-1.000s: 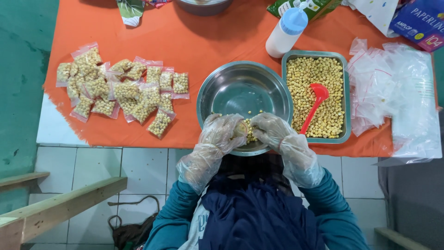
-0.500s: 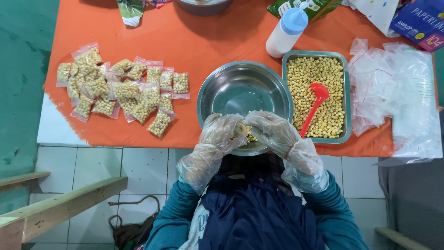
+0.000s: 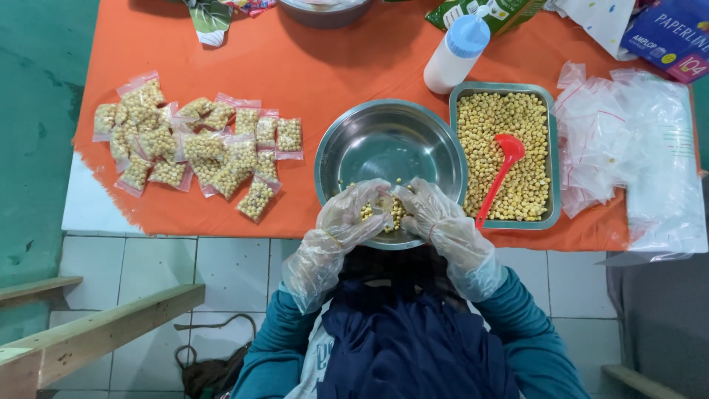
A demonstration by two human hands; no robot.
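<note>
Over the steel bowl (image 3: 390,148) at the worktop's near edge, the gloved left hand (image 3: 356,213) and right hand (image 3: 430,209) pinch a small bean-filled bag (image 3: 384,210); it is best kept upright above the bowl, catching spills.

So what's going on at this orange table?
A person in clear plastic gloves holds a small bag of yellow beans between the left hand and right hand, over a round steel bowl. Beside it sits a steel tray of beans with a red scoop. Filled bags are piled to the left, empty bags to the right.
</note>
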